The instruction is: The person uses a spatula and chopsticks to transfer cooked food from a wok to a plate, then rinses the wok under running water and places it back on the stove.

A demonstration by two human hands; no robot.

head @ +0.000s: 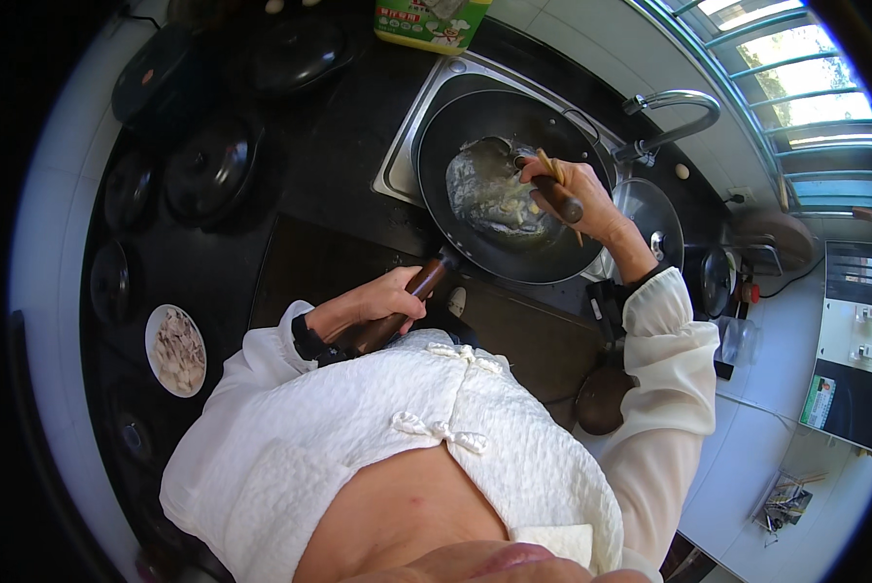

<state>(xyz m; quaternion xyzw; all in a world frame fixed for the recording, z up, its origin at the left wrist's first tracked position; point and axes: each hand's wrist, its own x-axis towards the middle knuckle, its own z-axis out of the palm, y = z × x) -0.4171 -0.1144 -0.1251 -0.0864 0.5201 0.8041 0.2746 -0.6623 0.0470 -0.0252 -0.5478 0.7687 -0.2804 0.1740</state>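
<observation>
A large black wok (578,244) rests over a stainless steel sink (390,175). My left hand (388,297) is closed around its brown wooden handle (427,278). Cloudy, whitish liquid (483,193) with small pale bits covers the wok's bottom. Above it my right hand (585,195) grips a dark wooden utensil handle (563,204) together with light wooden chopsticks (543,160). The utensil's metal head seems to dip into the liquid, partly hidden by my fingers.
A curved chrome faucet (680,131) rises behind the wok. Right of it lie a glass lid (654,211) and an egg (682,171). Black lidded pots (206,175) and a white plate (153,348) of pale, meat-like pieces stand left. A green-labelled jug (428,29) is behind.
</observation>
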